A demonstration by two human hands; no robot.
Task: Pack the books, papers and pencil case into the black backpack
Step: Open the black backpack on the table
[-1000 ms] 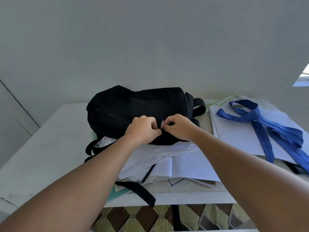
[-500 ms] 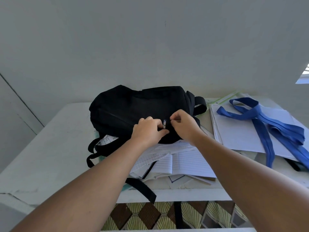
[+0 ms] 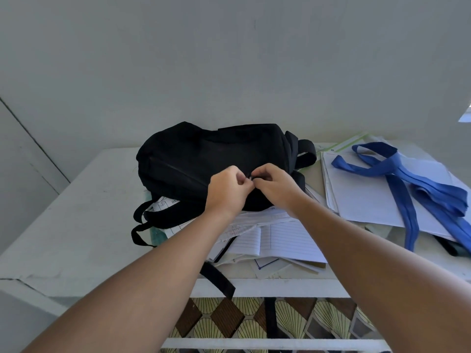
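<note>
Both hands (image 3: 252, 186) meet fingertip to fingertip, fingers curled, pinching.

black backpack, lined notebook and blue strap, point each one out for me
black backpack (image 3: 193, 159): head view, on its top fabric panel.
lined notebook (image 3: 288, 240): head view, on the open right-hand page.
blue strap (image 3: 397, 189): head view, where the bands cross.

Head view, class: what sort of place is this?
Probably a home study corner: a white table against a plain wall, strewn with lined papers, a black backpack, above a patterned tiled floor.
</note>
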